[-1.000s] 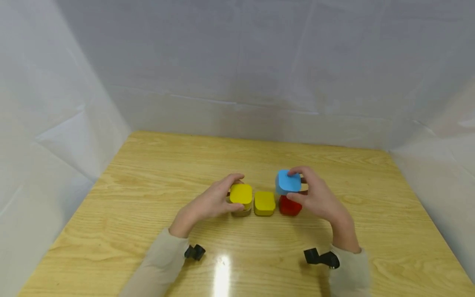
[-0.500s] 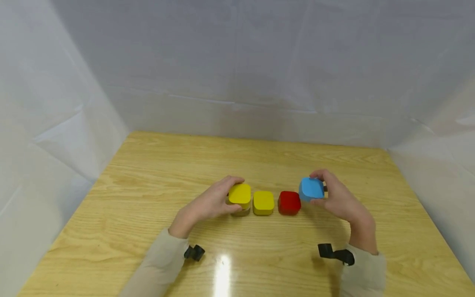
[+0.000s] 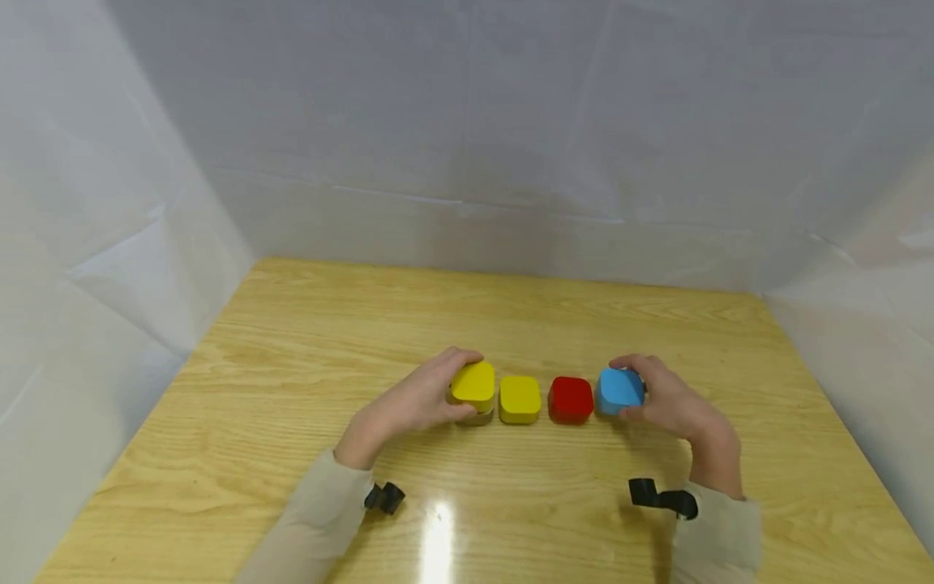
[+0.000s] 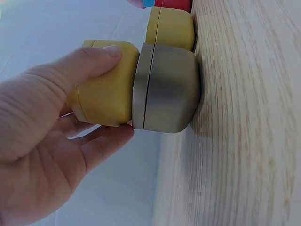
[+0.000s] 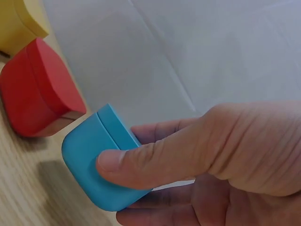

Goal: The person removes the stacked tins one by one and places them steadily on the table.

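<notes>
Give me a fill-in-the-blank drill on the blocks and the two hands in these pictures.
1. The right hand grips the ____ block.
2. The left hand holds a yellow block stacked on a ____ one.
3. Between the low yellow block and the blue one lies the ____ block.

Missing words: blue; grey; red

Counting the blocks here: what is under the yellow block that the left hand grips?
A grey block sits directly beneath the yellow block gripped by the left hand, resting on the table. Nothing further shows beneath.

Four boxes (image 3: 520,399) in a left-to-right row, mid-table (image 3: 292,341).
</notes>
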